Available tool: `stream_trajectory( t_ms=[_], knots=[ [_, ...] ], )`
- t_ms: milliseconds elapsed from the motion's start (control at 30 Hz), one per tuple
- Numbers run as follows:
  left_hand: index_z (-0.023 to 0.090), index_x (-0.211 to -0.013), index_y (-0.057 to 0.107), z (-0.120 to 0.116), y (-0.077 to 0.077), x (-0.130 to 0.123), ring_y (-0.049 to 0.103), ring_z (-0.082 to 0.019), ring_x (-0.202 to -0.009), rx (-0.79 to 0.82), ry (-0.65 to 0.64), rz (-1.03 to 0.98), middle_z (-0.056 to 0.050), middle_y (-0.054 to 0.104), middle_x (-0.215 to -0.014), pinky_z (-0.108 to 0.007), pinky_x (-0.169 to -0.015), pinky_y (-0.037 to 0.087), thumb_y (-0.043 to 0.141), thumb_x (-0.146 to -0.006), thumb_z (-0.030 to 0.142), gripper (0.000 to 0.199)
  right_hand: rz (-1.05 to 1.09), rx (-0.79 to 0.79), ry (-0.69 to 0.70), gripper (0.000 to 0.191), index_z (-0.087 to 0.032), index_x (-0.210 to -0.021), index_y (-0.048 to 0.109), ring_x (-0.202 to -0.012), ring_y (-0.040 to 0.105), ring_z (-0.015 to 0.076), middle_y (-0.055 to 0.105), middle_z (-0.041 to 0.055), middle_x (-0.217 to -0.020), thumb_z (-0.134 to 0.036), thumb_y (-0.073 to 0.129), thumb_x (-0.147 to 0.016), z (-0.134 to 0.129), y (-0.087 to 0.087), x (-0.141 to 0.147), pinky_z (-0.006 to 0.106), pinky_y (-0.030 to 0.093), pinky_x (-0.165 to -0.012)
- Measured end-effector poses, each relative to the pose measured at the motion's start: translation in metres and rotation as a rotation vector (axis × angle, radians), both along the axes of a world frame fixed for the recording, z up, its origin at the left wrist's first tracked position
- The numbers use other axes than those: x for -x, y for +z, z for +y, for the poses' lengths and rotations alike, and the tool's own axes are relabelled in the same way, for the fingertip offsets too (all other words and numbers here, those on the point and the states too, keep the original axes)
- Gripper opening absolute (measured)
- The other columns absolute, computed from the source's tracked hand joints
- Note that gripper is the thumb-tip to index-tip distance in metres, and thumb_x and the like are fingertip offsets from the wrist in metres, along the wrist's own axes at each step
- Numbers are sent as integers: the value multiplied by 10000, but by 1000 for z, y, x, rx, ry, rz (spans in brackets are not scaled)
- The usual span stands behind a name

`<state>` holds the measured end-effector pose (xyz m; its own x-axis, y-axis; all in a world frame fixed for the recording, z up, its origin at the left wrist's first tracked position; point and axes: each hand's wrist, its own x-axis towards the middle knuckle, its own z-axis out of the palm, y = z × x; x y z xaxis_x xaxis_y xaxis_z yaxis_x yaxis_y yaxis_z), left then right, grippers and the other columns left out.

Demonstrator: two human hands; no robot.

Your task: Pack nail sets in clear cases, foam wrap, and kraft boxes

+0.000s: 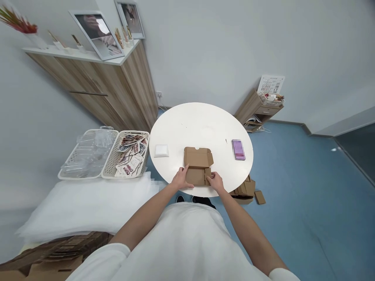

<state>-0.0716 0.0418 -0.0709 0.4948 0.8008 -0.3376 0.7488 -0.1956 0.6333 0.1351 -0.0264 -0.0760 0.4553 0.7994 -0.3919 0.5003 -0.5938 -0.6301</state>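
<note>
A brown cardboard box [195,176] lies at the near edge of the white round table, its lid [198,157] folded back away from me. My left hand [181,179] grips the box's left side, thumb along the near edge and fingers toward the lid hinge. At the opposite end, my right hand [215,182] has its fingers closed on the right side wall and flap. The box's inside shows bare cardboard. To the left on the table is a small white padded packet [161,150]; to the right, a purple pack [238,150] blurred by pixelation.
Left of the white table [193,125] stand a basket of printed cards [131,156] and a basket of clear plastic packaging [90,156]. White sheets [96,205] lie nearer me. Folded cardboard boxes [244,190] sit on the floor at right. A wooden cabinet [137,86] stands behind left.
</note>
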Motion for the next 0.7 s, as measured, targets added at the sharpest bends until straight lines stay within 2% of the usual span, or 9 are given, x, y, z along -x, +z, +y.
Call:
stream_trajectory(
  t_ms=[67, 167, 267, 367, 500, 700],
  knots=[
    [245, -1356, 106, -2, -1, 0, 452, -295, -1042, -3, 6, -33, -109, 372, -1122, -370, -828, 397, 735, -405, 495, 1167, -75, 23, 38, 181, -198, -851, 511, -689, 536, 148, 579, 2, -727, -269, 499, -686, 1, -4, 2, 242, 363, -586],
    [248, -1358, 98, -8, -2, 4, 448, -289, -1054, -9, 21, -84, -108, 358, -1149, -370, -842, 392, 728, -434, 482, 1143, -158, 16, 57, 122, -203, -808, 483, -659, 526, 144, 567, -6, -690, -218, 479, -687, 1, -9, 5, 232, 334, -559],
    [253, -1362, 66, -16, -5, 11, 443, -272, -1065, -22, 41, -164, -107, 344, -1187, -371, -853, 389, 686, -526, 470, 1063, -191, 18, 62, 112, -202, -801, 466, -652, 522, 146, 562, -4, -686, -204, 472, -689, 0, -11, 7, 231, 320, -548],
    [248, -1364, 59, -27, -12, 19, 490, -228, -981, 3, 90, -274, -111, 363, -1199, -376, -842, 401, 614, -637, 440, 934, -230, 37, 82, 111, -201, -805, 455, -656, 521, 148, 560, 4, -705, -180, 463, -696, 0, -11, 8, 230, 311, -545],
    [218, -1346, 168, -35, -23, 23, 510, -190, -892, 46, 178, -391, -112, 429, -1156, -374, -806, 426, 593, -681, 340, 798, -274, 70, 92, 103, -202, -806, 445, -653, 522, 148, 560, 13, -720, -165, 453, -710, 1, -10, 10, 231, 305, -545],
    [215, -1302, 286, -29, -32, 14, 503, -169, -865, 84, 204, -478, -93, 483, -1072, -327, -727, 460, 556, -705, 235, 655, -283, 84, 55, 115, -203, -813, 440, -655, 523, 153, 562, 17, -727, -177, 457, -703, 1, -9, 10, 235, 311, -541]
  ],
)
